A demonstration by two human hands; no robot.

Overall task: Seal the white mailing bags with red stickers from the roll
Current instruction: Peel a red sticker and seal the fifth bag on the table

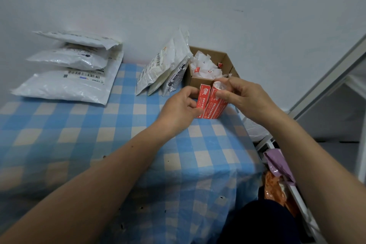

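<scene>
A roll of red stickers (214, 106) stands upright on the blue checked cloth near the table's right edge. My right hand (243, 97) grips the top of the roll from the right. My left hand (181, 108) pinches a red sticker (203, 95) that stands partly peeled off the roll's left side. Three white mailing bags (65, 83) lie stacked at the far left against the wall. Several more white bags (164, 71) lean upright between that stack and a cardboard box.
An open cardboard box (200, 81) holding crumpled white backing scraps stands just behind the roll. The checked table (99, 144) drops off at the right, where purple and orange bags (277, 166) lie on the floor beside a white metal frame (320, 77).
</scene>
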